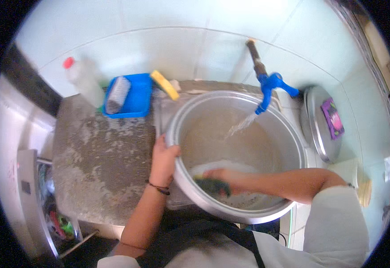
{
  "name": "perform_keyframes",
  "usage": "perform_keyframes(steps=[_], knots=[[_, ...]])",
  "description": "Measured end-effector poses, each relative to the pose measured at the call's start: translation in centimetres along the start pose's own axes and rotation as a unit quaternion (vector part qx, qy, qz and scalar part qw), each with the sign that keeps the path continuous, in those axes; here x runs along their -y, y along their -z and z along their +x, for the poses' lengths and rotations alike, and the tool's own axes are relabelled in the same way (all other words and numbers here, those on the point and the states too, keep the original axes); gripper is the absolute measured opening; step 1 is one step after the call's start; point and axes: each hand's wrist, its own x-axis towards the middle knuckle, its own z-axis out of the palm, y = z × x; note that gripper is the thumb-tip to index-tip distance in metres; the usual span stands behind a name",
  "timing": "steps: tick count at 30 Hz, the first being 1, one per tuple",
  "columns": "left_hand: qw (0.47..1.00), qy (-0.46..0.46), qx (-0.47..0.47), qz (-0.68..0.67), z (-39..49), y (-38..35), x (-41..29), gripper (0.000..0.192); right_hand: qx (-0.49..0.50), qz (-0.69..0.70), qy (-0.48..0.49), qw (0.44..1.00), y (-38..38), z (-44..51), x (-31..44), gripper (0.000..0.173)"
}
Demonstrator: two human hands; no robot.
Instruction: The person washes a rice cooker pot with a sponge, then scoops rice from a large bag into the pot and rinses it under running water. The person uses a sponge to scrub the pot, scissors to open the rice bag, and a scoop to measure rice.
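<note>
A large round metal pot (236, 216) stands tilted towards me, under a blue tap (267, 87). Water (241, 125) runs from the spout into it. My left hand (164, 160) grips the pot's rim on the left, thumb over the edge. Inside, near the front wall, my right hand (225, 179) presses a dark green scouring pad (213, 186) with a bit of yellow showing at its edge. That hand is blurred, and part of the pad is hidden beneath it. Whitish suds or water lie around the pad on the pot's inner surface.
On the worn counter (101, 167) at left, a blue plastic tray (138, 97) holds a greyish roll-shaped item (119, 94), beside a red-capped bottle (86, 82). A yellow sponge (164, 85) leans behind the pot. A round metal lid (318, 124) and purple packet (333, 118) are at right.
</note>
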Motion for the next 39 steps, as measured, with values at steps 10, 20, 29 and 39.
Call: perform_keyframes(steps=[10, 20, 29, 39], knots=[[0.761, -0.167, 0.230, 0.583, 2.3, -2.7, -4.9, 0.064, -0.143, 0.205, 0.274, 0.929, 13.4, -0.3, 7.4, 0.019], [0.790, 0.300, 0.480, 0.237, 9.1, -15.7, 0.5, 0.027, -0.370, 0.106, 0.396, 0.834, 10.6, 1.0, 9.2, 0.020], [0.736, 0.287, 0.530, 0.309, 6.6, -15.9, 2.0, 0.011, -0.409, 0.121, 0.382, 0.820, 11.1, 3.8, 8.8, 0.019], [0.494, -0.087, 0.210, 0.839, 14.7, 0.3, -10.4, 0.043, -0.362, -0.467, 0.120, 0.798, 18.2, -8.9, 7.2, 0.064]])
